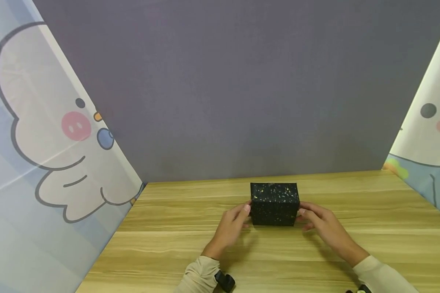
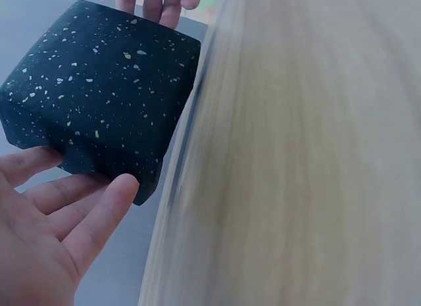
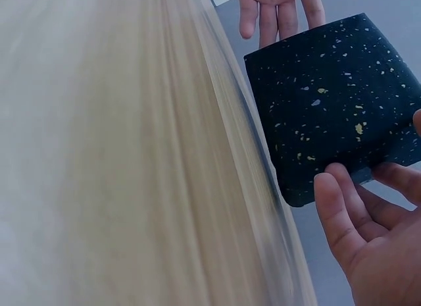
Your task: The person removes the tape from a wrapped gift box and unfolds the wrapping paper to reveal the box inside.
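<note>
A black box (image 1: 275, 211) with white and gold flecks stands between the two hands at the middle of the wooden table. At its left end the left hand (image 1: 230, 228) has its fingertips against the side, the fingers fairly straight. In the left wrist view, the left thumb (image 2: 108, 210) lies near the box's lower corner. The right hand (image 1: 326, 228) is at the opposite end, its fingertips right at that side. Spread, nearly straight right fingers (image 3: 339, 214) also show beside the box in the right wrist view. The box's underside is hidden.
Wood-grain tabletop (image 1: 161, 248) runs out to both sides of the hands. Behind it rises a plain grey panel (image 1: 234, 89). Cartoon-printed curtains (image 1: 58, 191) flank the table at left and right. A black band (image 1: 225, 280) sits on the left wrist.
</note>
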A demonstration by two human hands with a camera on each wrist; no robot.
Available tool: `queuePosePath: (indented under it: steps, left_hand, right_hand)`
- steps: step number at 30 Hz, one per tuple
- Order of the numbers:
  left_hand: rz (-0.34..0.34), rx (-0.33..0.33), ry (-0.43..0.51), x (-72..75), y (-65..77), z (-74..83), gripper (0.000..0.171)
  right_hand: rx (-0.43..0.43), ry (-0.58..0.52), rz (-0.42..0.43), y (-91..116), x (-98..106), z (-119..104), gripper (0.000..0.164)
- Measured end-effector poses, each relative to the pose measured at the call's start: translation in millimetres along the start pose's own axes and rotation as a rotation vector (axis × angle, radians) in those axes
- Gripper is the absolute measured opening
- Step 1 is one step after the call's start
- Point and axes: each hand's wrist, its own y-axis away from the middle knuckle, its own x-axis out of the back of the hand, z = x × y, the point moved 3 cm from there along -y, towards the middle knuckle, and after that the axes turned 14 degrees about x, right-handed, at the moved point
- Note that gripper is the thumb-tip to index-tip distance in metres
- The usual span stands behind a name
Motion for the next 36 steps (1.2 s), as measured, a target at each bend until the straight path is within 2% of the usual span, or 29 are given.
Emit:
queuePosePath:
  steps: [12,16,24,27,31,36]
  left_hand:
    - [-0.001,0.006,0.036,1.0,-2.9,0.1,0.043]
    - [-0.004,0.006,0.035,1.3,-3.7,1.0,0.043]
    - [-0.006,0.037,0.049,-0.1,-1.7,-3.5,0.045]
    - [-0.006,0.044,0.057,0.6,-0.8,-3.4,0.046]
    - [-0.017,0.053,0.088,1.5,1.9,7.7,0.044]
    - [-0.028,0.046,0.095,0.6,0.9,3.5,0.045]
  right_hand:
    - [0.003,-0.066,-0.009,-2.9,-0.5,-0.7,0.056]
    - [0.004,-0.053,-0.007,-4.0,0.0,-1.4,0.056]
    - [0.077,0.016,0.012,-1.1,-1.0,-0.6,0.048]
    - [0.075,0.024,0.01,-0.8,-2.2,-1.0,0.048]
    - [0.081,0.005,0.01,-1.9,-1.3,-3.0,0.048]
    - [0.087,-0.029,0.008,-1.2,-0.8,-2.9,0.047]
